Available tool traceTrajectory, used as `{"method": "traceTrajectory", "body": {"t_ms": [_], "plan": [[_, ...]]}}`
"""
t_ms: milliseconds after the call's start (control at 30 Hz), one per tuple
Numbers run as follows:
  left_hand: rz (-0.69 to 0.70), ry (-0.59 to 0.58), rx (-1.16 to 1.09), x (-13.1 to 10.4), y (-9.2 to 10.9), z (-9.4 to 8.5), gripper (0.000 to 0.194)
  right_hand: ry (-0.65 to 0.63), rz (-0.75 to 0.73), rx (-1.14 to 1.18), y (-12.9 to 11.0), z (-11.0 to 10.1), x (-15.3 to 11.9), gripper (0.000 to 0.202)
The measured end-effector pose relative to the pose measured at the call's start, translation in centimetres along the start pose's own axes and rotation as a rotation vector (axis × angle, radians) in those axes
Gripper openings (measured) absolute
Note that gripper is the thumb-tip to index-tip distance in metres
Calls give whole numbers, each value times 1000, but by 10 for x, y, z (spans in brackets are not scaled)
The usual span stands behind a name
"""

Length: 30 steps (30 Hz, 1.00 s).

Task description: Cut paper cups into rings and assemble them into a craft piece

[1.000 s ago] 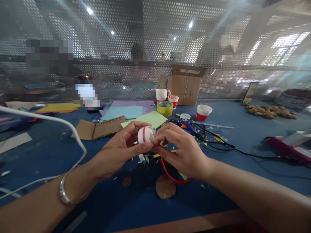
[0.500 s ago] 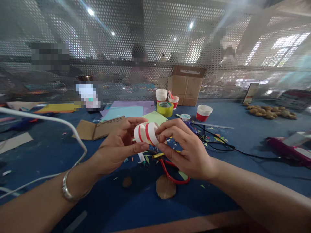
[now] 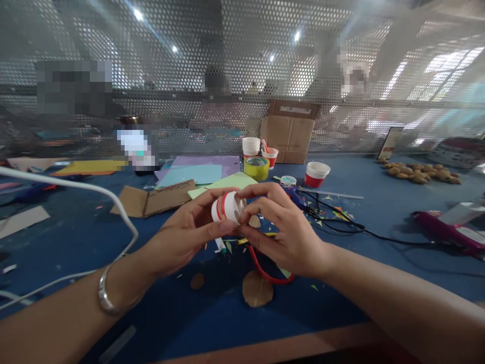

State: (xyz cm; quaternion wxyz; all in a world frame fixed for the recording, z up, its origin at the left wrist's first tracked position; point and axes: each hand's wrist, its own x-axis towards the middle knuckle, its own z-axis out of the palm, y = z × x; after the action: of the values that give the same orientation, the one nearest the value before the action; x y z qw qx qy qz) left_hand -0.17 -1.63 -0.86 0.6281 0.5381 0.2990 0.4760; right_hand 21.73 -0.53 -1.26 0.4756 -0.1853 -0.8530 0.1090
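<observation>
Between my two hands is a small white paper piece with red bands, shaped like a short cup or ring. My left hand grips its left side, with the thumb along the lower edge. My right hand pinches its right rim between fingers and thumb. Just below lie red-handled scissors, partly hidden by my right hand, and a yellow pen-like item. A round cardboard disc rests nearer me, with a smaller brown disc to its left.
Behind my hands stand yellow-green tape, paper cups and a cardboard box. Folded cardboard and coloured paper lie left of centre. A white cable crosses the left; black cables and a purple tool are right.
The two red-banded parts that sat slightly apart are now closer together, looking like one shorter piece. My right hand has shifted slightly left against it.
</observation>
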Motion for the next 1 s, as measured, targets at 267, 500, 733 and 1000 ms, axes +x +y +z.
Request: {"method": "traceTrajectory", "body": {"t_ms": [267, 500, 733, 1000], "plan": [[-117, 32, -41, 0, 1, -2, 43, -15, 103, 97, 9, -1, 1, 28], [-111, 1, -4, 1, -1, -1, 39, -61, 183, 143, 13, 3, -1, 43], [-31, 25, 300, -6, -8, -5, 65, -67, 175, 107, 13, 3, -3, 44], [123, 24, 844, -15, 2, -5, 78, -13, 81, 108, 10, 4, -3, 45]]}}
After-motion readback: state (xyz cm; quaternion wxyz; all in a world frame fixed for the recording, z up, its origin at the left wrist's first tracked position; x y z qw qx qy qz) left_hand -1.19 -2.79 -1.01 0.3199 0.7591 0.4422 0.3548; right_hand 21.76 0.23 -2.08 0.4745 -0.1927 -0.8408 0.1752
